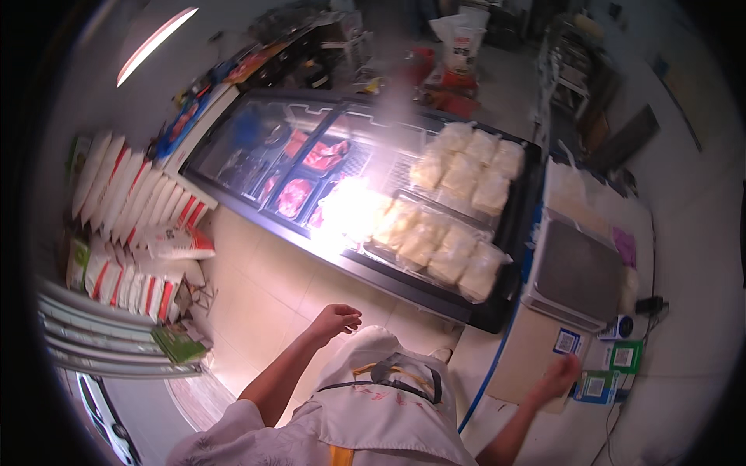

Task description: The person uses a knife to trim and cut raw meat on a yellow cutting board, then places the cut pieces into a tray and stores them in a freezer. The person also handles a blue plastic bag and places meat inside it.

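My left hand (339, 319) hangs in the air in front of the display freezer (373, 281). Its fingers are loosely bent and a little apart, with nothing seen in them. Over the side counter (509, 365) is my right hand (561, 376), smeared by motion, near a blue-and-white code card (567, 341). Whether its fingers are closed cannot be made out. Clear bags of pale yellow food (454, 255) stand in rows at the freezer's right end. Trays of red meat (294, 197) show further left, partly washed out by glare.
A scale with a flat grey plate (579, 268) sits on the side counter, beside a green code card (624, 356) and a blue one (596, 386). White sacks with red stripes (128, 186) are stacked at the left. Tiled floor (256, 268) lies before the freezer.
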A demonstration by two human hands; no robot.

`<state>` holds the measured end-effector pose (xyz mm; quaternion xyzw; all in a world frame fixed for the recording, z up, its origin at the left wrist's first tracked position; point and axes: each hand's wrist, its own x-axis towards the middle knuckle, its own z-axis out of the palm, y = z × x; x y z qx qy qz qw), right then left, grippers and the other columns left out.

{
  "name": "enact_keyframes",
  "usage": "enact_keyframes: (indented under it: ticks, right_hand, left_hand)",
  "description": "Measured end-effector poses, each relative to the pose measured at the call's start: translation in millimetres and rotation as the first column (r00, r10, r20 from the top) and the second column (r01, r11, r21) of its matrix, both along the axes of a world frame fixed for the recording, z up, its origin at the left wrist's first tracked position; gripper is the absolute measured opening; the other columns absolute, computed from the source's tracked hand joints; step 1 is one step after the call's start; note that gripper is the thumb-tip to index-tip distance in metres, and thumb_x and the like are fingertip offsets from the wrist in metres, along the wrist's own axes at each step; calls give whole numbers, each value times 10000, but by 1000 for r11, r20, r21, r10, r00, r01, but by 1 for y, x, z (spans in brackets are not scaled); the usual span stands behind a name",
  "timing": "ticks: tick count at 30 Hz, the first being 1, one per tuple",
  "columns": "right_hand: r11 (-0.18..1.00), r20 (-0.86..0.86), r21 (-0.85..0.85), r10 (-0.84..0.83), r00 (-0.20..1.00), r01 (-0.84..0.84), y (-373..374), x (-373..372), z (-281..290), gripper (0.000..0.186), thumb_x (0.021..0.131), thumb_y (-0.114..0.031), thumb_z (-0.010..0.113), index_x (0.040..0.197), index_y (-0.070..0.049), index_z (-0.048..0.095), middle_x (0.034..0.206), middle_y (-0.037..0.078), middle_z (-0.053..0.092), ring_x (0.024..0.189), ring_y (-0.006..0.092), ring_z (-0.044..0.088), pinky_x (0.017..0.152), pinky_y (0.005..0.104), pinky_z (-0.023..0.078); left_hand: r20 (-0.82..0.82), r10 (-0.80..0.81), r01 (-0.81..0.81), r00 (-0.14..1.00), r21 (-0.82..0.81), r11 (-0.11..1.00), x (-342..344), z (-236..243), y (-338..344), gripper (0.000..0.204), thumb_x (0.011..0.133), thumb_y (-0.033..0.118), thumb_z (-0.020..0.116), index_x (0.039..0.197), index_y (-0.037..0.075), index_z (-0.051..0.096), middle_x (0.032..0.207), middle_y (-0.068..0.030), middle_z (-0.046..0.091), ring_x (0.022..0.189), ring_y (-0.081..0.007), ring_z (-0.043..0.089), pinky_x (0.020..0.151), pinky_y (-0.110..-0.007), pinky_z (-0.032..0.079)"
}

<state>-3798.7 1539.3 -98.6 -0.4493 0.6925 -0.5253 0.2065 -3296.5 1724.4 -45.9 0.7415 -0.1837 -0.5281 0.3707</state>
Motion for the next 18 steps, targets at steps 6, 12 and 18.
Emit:
enact_keyframes:
  ticks: [6,12,18]
  right_hand:
    - [641,-121,-14,761,637,-768,99,410,85,160,962,-58,677,1119,-28,675,945,102,667,827,200,657,757,324,544]
    - [358,-152,113,928,340,-927,172,698,53,165,887,-76,721,1030,-30,654,838,93,617,700,217,598,679,356,513]
    - [183,-202,228,970,138,-956,221,914,27,150,883,-83,695,1012,-21,649,851,127,632,793,299,626,741,416,507]
  left_hand:
    - [-26,347,-348,937,-11,938,206,-31,211,243,980,144,649,1156,-17,698,982,-109,743,859,-181,702,769,-324,568]
    - [94,758,-759,646,-33,650,389,-65,435,178,960,121,635,1073,-2,694,898,-92,730,770,-159,690,690,-295,562]
    - [62,896,-898,440,12,440,520,-67,518,207,977,165,659,1100,0,688,899,-86,723,763,-153,681,658,-273,551]
